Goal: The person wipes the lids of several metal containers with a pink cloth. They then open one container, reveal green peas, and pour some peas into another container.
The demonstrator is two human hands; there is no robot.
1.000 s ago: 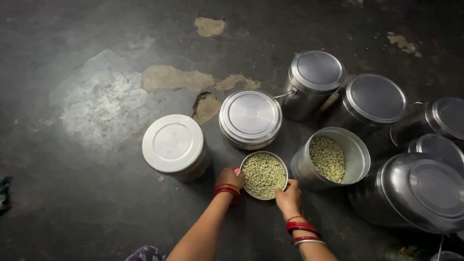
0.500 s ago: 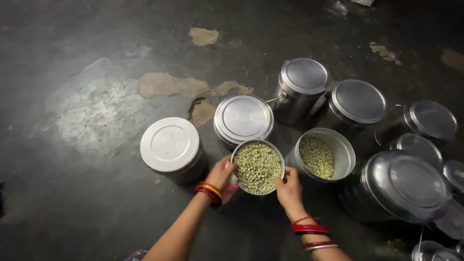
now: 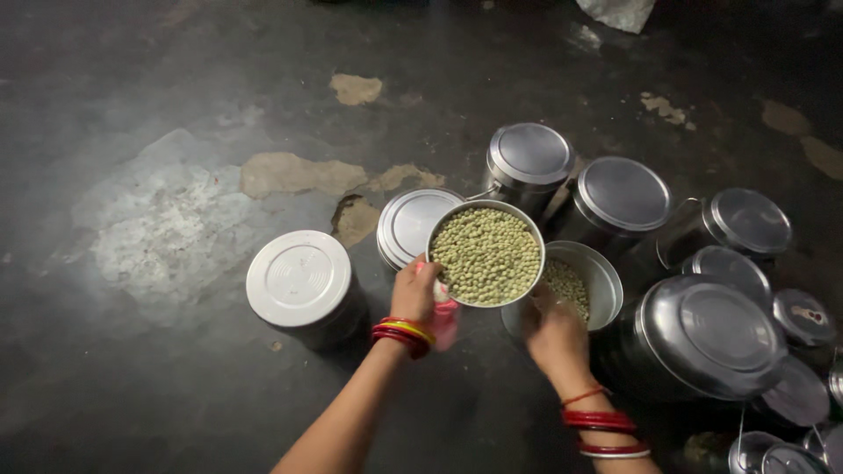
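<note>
Both hands are closed on a round steel container (image 3: 486,254) filled to the brim with small pale green peas or lentils. It is gripped at its left rim by the left hand (image 3: 415,291), whose wrist is ringed with red and yellow bangles (image 3: 401,334), and it is supported from below on its right side by the right hand (image 3: 555,333), whose wrist carries red bangles (image 3: 602,421). The container is held between the two hands, raised above the dark floor (image 3: 158,105) and roughly level. A small pink object (image 3: 444,314) is seen just under the left hand; what it is cannot be told.

Partly beneath the container, on its right, an open steel tin (image 3: 593,281) with the same green contents is seen. Just behind it to the left, a closed steel tin with a ridged lid (image 3: 406,224) is placed. Well to the left stands a tin with a white lid (image 3: 299,279). Behind and to the right, several lidded steel canisters (image 3: 623,197) are clustered, the largest (image 3: 702,333) just beside the right hand. Pale worn patches (image 3: 290,174) are scattered over the floor.
</note>
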